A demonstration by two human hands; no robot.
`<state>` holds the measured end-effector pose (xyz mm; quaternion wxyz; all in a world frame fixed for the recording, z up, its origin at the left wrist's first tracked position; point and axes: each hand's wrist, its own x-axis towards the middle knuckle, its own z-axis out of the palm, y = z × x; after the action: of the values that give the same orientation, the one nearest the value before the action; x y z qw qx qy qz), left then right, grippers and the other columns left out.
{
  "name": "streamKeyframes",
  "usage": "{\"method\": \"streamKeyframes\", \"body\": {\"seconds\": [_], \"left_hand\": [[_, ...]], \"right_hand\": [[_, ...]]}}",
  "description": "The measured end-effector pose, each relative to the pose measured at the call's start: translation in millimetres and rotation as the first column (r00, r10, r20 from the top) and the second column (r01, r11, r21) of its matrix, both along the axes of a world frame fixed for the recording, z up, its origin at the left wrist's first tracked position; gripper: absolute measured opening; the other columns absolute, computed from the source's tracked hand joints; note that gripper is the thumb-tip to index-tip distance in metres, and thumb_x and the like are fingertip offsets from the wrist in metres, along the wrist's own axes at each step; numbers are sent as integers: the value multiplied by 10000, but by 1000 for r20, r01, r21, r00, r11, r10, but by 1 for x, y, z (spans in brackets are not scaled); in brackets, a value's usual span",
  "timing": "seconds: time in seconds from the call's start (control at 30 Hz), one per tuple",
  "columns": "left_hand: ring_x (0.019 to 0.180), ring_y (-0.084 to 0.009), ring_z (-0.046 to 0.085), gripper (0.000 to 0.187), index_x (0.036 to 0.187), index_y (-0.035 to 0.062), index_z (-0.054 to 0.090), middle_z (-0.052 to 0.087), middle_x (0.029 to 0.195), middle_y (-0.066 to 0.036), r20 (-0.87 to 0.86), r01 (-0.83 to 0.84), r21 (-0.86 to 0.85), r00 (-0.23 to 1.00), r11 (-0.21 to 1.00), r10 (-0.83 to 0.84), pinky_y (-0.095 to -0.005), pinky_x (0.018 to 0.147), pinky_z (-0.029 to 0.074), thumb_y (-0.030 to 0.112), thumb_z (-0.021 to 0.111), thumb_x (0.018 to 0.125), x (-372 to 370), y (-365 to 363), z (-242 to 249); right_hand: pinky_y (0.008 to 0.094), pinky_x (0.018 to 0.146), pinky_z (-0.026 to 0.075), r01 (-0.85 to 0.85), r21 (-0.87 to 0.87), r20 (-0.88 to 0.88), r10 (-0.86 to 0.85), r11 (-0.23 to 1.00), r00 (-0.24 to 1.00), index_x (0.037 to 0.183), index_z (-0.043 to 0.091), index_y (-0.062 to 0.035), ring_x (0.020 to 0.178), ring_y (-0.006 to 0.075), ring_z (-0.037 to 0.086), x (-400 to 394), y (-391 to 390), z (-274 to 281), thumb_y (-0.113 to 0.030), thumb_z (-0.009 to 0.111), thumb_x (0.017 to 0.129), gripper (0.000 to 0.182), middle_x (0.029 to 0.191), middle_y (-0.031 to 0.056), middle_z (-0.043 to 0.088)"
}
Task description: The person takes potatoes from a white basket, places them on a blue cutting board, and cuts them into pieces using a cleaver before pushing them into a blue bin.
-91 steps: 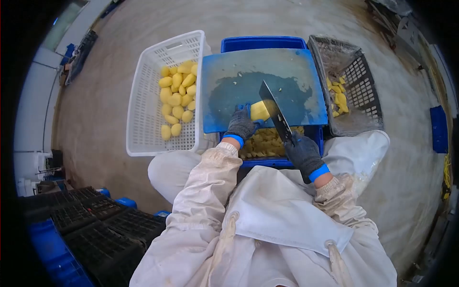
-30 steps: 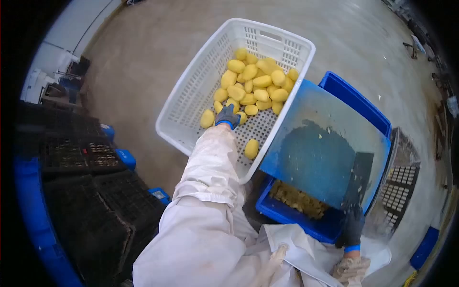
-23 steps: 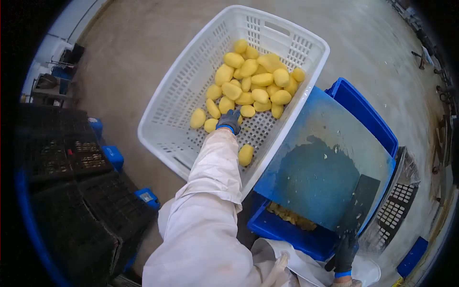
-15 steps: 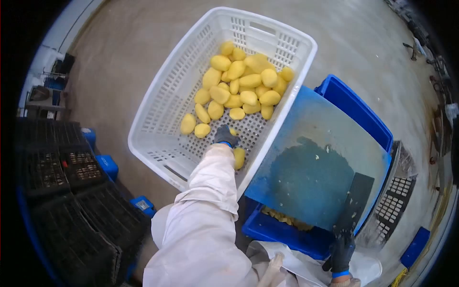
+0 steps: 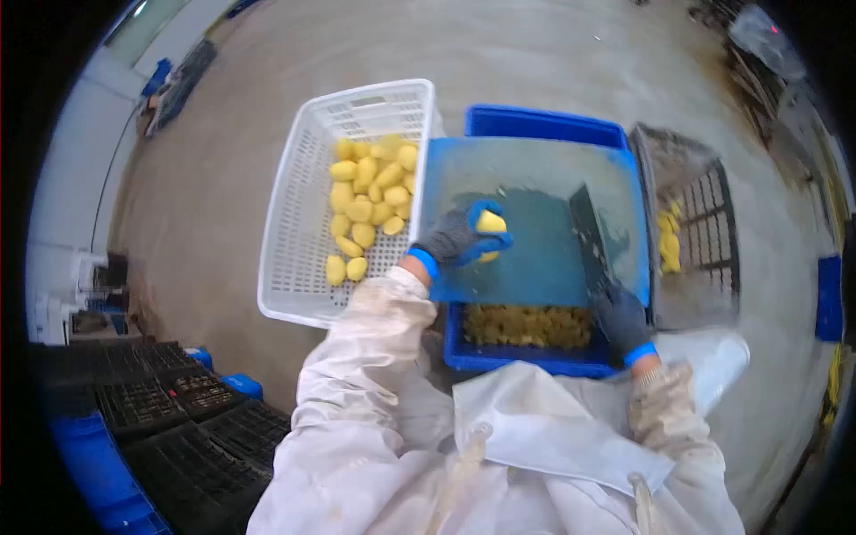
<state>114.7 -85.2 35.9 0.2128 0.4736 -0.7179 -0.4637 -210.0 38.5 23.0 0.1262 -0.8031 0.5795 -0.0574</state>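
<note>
My left hand (image 5: 456,236), in a grey glove with blue on the fingers, is closed around a peeled yellow potato (image 5: 490,221) above the left side of the blue cutting board (image 5: 526,285). A second yellow piece shows just under those fingers. In my right hand (image 5: 622,316), also gloved, is the handle of a wide dark-bladed knife (image 5: 588,234), its blade along the board's right part. To the left, the white perforated crate (image 5: 290,201) holds many peeled potatoes (image 5: 366,183).
Blue bins sit under the board, one (image 5: 544,120) beyond it and one (image 5: 526,363) nearer me with cut pieces. On the right stands a black crate (image 5: 727,241) with plastic and yellow pieces. Dark stacked crates (image 5: 192,437) are at lower left.
My left hand has come out of the white crate and moved right, over the board, with potato in its grip. The view has shifted. My right hand still has the knife.
</note>
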Motion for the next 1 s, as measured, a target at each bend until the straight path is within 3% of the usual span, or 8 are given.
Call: {"method": "streamKeyframes", "body": {"seconds": [0.07, 0.13, 0.17, 0.23, 0.5, 0.73, 0.8, 1.0], "left_hand": [[1043, -341, 546, 667, 1268, 62, 431, 531, 1165, -211, 465, -62, -18, 883, 998, 63, -421, 902, 438, 431, 673, 769, -44, 37, -11], [1077, -372, 514, 694, 1294, 63, 402, 506, 1188, -236, 452, -125, -96, 878, 988, 155, -437, 920, 419, 444, 659, 774, -62, 59, -21], [1112, -404, 483, 721, 1320, 63, 372, 481, 1212, -261, 436, -192, -187, 863, 963, 257, -452, 937, 401, 456, 645, 780, -67, 67, -30], [1136, -407, 461, 766, 1359, 59, 312, 460, 1230, -269, 415, -149, -280, 872, 948, 259, -447, 939, 403, 447, 639, 786, -64, 75, -49], [1095, -366, 514, 634, 1332, 25, 350, 484, 1222, -250, 68, -243, -129, 965, 961, 253, -409, 876, 455, 290, 611, 819, -56, 75, -75], [986, -368, 582, 530, 1265, 31, 411, 591, 1061, -241, 202, -277, -142, 932, 950, 302, -401, 833, 471, 228, 599, 811, -66, 74, -48], [948, -370, 597, 511, 1257, 38, 416, 609, 1017, -238, 207, -277, -38, 938, 960, 278, -415, 814, 476, 226, 592, 815, -67, 75, -30], [928, -335, 615, 495, 1209, 34, 477, 621, 997, -230, 193, -334, -45, 922, 941, 336, -413, 794, 486, 250, 626, 791, -68, 61, -65]], "right_hand": [[464, 693, 476, 115, 68, 84, -121, 991, 989, 1056, 595, -78, 837, 385, 589, 10, 13, 11, -181, 557, 793, 285, 966, 201, 600], [470, 715, 466, 274, 176, 333, -319, 946, 887, 1032, 590, -50, 865, 387, 583, 24, 26, 18, -253, 549, 819, 298, 949, 220, 605], [470, 715, 466, 277, 177, 333, -323, 944, 886, 1032, 590, -50, 865, 387, 583, 29, 33, 23, -253, 549, 819, 298, 949, 220, 605], [475, 729, 457, 212, 331, 461, -353, 919, 814, 1007, 587, -30, 883, 387, 578, 40, 48, 33, -323, 533, 833, 344, 929, 232, 607], [482, 720, 462, 236, 308, 304, -330, 922, 894, 1008, 570, -61, 798, 376, 600, 63, 60, 42, -291, 508, 829, 297, 826, 206, 621], [476, 679, 471, 247, 216, 325, -308, 945, 894, 994, 570, -72, 764, 372, 604, 72, 66, 52, -283, 515, 827, 274, 802, 202, 619], [474, 678, 472, 238, 227, 301, -301, 944, 905, 990, 570, -72, 762, 370, 604, 74, 65, 53, -281, 514, 828, 270, 797, 202, 619], [479, 685, 472, 234, 201, 265, -283, 951, 922, 940, 569, -51, 758, 368, 607, 78, 65, 56, -258, 489, 837, 245, 806, 200, 619]]}}
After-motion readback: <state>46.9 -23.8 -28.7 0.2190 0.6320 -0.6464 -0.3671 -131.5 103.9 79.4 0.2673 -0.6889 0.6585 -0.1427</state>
